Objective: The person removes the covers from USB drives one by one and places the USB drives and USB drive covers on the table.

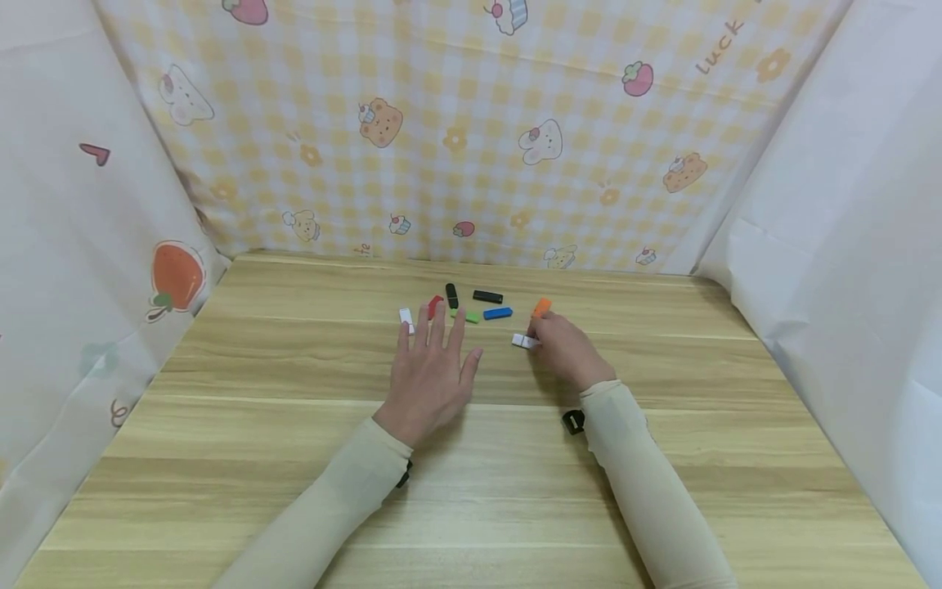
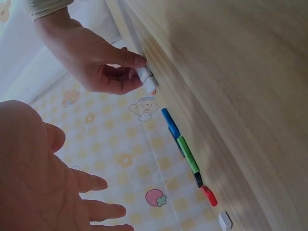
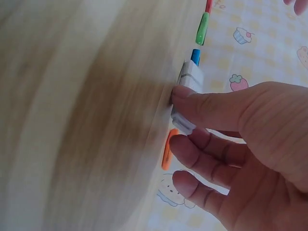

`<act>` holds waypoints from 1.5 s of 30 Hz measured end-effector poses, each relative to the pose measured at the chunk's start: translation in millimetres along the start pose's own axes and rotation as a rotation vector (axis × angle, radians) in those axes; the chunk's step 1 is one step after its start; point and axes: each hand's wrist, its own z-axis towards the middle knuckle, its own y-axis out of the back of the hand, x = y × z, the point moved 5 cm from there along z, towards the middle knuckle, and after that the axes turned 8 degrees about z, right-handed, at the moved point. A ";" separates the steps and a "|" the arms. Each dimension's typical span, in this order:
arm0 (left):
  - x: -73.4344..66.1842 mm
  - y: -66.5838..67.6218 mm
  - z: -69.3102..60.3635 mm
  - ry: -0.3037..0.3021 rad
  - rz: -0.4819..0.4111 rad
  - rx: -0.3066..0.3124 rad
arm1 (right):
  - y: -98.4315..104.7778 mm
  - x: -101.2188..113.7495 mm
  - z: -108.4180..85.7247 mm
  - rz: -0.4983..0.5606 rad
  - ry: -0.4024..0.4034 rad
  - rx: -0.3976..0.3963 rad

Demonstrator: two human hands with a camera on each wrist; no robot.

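Note:
A white USB stick (image 1: 521, 341) with a seam across it is pinched between the thumb and fingers of my right hand (image 1: 570, 353). The right wrist view shows the thumb on the white stick (image 3: 193, 73), close to the tabletop. An orange stick (image 1: 543, 307) lies just beyond this hand. My left hand (image 1: 430, 384) is held palm down with its fingers spread, holding nothing. Near its fingertips are a second white stick (image 1: 405, 316), a red stick (image 1: 436, 306) and a green stick (image 1: 469, 316), partly covered by the fingers in the head view.
A blue stick (image 1: 498, 313) and two black sticks, one upright in view (image 1: 452, 294) and one crosswise (image 1: 488, 296), lie toward the back of the wooden table (image 1: 309, 343). Behind it hangs a checked curtain (image 1: 456, 180); white cloth (image 1: 846, 221) borders the sides.

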 end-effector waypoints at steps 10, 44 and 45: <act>0.8 2.1 -0.5 0.003 0.002 0.023 | 15.9 7.2 -5.4 0.035 0.018 -0.050; -3.7 45.9 -1.2 -0.412 -0.372 -0.364 | 66.1 105.1 -56.0 0.096 0.316 -0.172; -3.2 46.3 -1.3 -0.413 -0.378 -0.362 | 65.5 106.2 -56.1 0.097 0.313 -0.165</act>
